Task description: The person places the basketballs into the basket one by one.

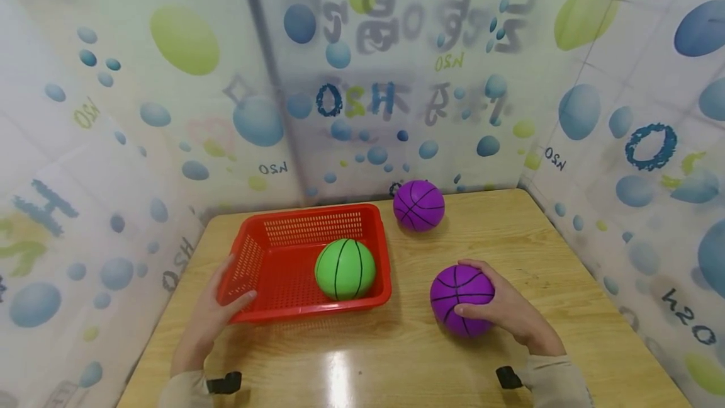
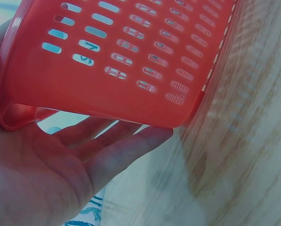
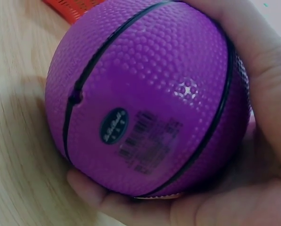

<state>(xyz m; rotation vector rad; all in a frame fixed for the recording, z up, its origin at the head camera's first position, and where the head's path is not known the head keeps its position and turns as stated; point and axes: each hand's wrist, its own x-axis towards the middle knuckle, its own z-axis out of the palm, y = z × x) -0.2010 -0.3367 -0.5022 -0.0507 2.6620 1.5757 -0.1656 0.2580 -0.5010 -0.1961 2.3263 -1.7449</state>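
A red plastic basket (image 1: 283, 313) with slotted walls rests on the wooden table. My left hand (image 1: 218, 304) holds it at the left front corner, thumb over the rim and fingers along the outside of the slotted wall (image 2: 131, 52). Inside the basket, toward its right end, lies a green mini basketball (image 1: 345, 269). To the right of the basket, my right hand (image 1: 498, 304) grips a purple mini basketball (image 1: 461, 301) between thumb and fingers. A label and barcode show on this purple ball (image 3: 145, 108) in the right wrist view. Whether it touches the table, I cannot tell.
Another purple mini basketball (image 1: 419, 205) stands at the back of the table (image 1: 498, 232), close to the basket's back right corner. A patterned curtain (image 1: 362, 80) printed with dots and lettering surrounds the table at the back and both sides.
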